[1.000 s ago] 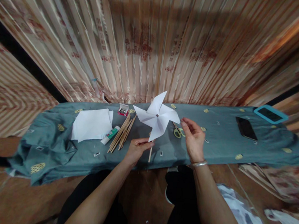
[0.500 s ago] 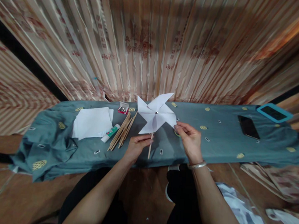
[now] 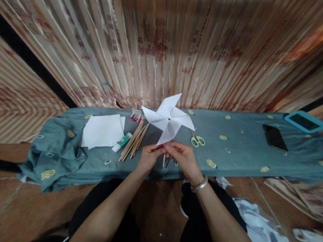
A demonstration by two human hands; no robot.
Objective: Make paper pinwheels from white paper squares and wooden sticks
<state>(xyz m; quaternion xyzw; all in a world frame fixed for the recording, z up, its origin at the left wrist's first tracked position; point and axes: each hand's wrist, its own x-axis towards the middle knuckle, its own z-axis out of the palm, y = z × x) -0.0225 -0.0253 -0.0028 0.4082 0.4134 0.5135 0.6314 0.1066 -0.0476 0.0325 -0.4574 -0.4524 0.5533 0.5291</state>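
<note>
A white paper pinwheel (image 3: 169, 118) with a shiny pin at its centre is held up over the table in front of me. Its thin wooden stick (image 3: 164, 161) pokes out below my hands. My left hand (image 3: 149, 156) is closed around the stick just under the blades. Beside it, fingers meeting at the same spot, my right hand (image 3: 181, 156) is closed too, pinching at the stick; the fingertips partly hide the grip. Green-handled scissors (image 3: 197, 141) lie behind the right hand, their blades partly covered by the pinwheel.
On the green cloth (image 3: 239, 156) to the left lie white paper sheets (image 3: 102, 131), a glue stick (image 3: 121, 142), several wooden sticks (image 3: 134, 141) and a small box of pins (image 3: 135, 115). A black phone (image 3: 275, 137) and a blue-framed tablet (image 3: 305, 122) sit at the right.
My right hand has let go of a blade tip and moved left and down to the stick beside my left hand. The blades have turned, and the scissors have come into sight.
</note>
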